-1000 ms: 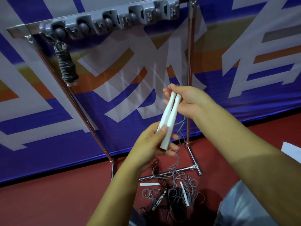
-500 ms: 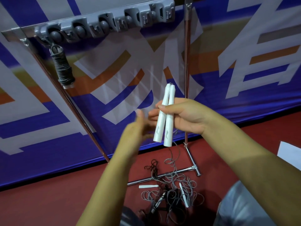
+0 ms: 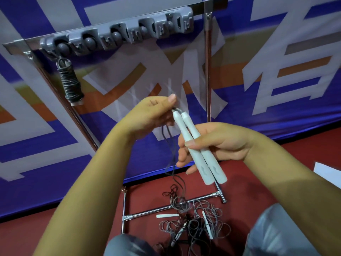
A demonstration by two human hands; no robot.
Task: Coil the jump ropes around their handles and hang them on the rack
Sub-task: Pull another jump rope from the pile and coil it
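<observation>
The rack (image 3: 118, 35) stands against the banner (image 3: 276, 52), its grey holder bar running up to the right, with one coiled rope (image 3: 71, 84) already hung at its left end. On the red floor (image 3: 36, 228) below lies a tangle of loose ropes (image 3: 193, 224). The right hand (image 3: 217, 143) grips the two white handles (image 3: 199, 146) side by side at mid-length, their long axis tilted, cord ends up-left, butts down-right. The left hand (image 3: 153, 115) sits just beside the upper ends, fingers curled, apparently pinching the cord (image 3: 170, 154) where it leaves the handles. The cord hangs slack to the floor. Judgement: winding will run crosswise around that axis, led by the left hand.
</observation>
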